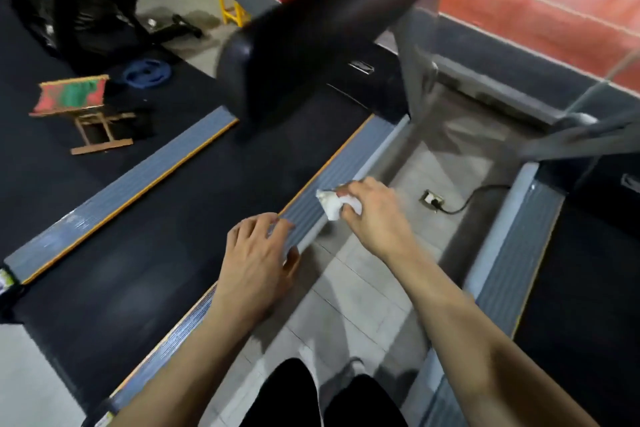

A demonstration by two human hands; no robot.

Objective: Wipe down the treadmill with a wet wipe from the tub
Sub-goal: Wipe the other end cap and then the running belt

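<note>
Head view looks down on a black-belted treadmill with grey ribbed side rails edged in yellow [145,184], set at a slant across the frame. No wipe tub can be made out in this view, so its contents cannot be reported. The crumpled white wet wipe [330,206] lies on the grey ribbed rail on the right of the belt [346,163], bunched under the right hand [372,210]. That hand has its fingers curled over and round the wipe, pinning it to the rail; part of the wipe sticks out on the belt side of the fingers. The left hand [258,253] rests on the same rail, nearer the person, with the fingers spread and fairly straight over the ribbed surface and the thumb hooked at the rail's outer edge; it holds nothing. The two hands are close but apart. Both forearms are bare. Between this treadmill and a second grey-railed treadmill [512,253] on the right lies a strip of pale tiled floor [349,291], with a floor socket and black power cable [450,204] plugged into it. Beyond the belt, on the dark mat, stand a small wooden folding stool with red and green cloth seat [74,102] and a blue round weight plate [147,73].
</note>
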